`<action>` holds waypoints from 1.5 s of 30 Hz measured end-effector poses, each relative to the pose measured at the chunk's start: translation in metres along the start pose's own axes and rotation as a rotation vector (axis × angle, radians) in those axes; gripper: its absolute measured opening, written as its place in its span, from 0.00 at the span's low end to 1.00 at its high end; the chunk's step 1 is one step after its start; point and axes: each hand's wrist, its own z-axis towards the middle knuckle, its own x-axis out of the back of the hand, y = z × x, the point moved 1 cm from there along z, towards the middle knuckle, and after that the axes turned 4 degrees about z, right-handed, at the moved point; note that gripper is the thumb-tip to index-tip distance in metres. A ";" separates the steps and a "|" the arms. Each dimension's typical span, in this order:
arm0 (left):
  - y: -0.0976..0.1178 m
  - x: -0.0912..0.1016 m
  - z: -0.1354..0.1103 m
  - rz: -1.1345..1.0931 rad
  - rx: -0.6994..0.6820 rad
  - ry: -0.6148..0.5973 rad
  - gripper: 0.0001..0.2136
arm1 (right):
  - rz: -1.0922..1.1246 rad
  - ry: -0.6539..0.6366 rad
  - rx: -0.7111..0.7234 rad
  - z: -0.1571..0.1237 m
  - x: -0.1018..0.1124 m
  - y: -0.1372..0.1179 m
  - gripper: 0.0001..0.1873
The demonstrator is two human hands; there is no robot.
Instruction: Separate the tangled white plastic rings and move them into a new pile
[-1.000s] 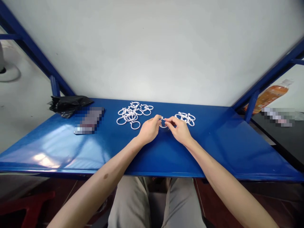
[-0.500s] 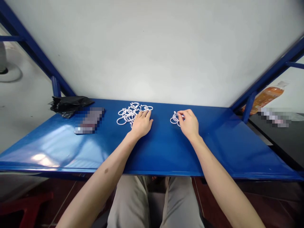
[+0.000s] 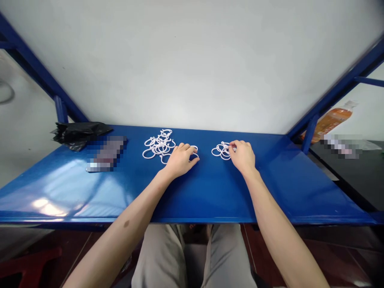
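On the blue table [image 3: 210,188] lie two groups of white plastic rings. The larger pile of rings [image 3: 157,145] is left of centre, and the smaller pile of rings [image 3: 220,151] is right of centre. My left hand [image 3: 179,161] lies just right of the larger pile, with its fingers curled round a single white ring [image 3: 195,152] on the table. My right hand [image 3: 243,157] rests palm down beside the smaller pile, fingertips pinched on a ring at its right edge.
A crumpled black plastic bag [image 3: 76,133] and a blurred flat packet [image 3: 103,154] lie at the table's back left. Blue frame bars [image 3: 312,128] rise at both ends. An orange drink bottle [image 3: 330,120] lies beyond the right end. A white wall stands behind.
A second ago both hands held one ring together at the centre. They then parted: the right carried it to the smaller pile, and the left went to the larger pile and drew one ring out.
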 end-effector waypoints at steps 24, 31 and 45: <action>0.000 -0.003 0.001 -0.087 0.174 0.017 0.07 | 0.359 -0.471 0.464 -0.033 -0.016 -0.078 0.09; -0.008 -0.006 0.003 -0.184 0.255 0.092 0.03 | 0.355 -0.506 0.435 -0.030 -0.013 -0.078 0.05; 0.000 0.008 0.000 0.125 0.242 0.102 0.12 | 0.431 -0.433 0.333 -0.029 -0.011 -0.069 0.05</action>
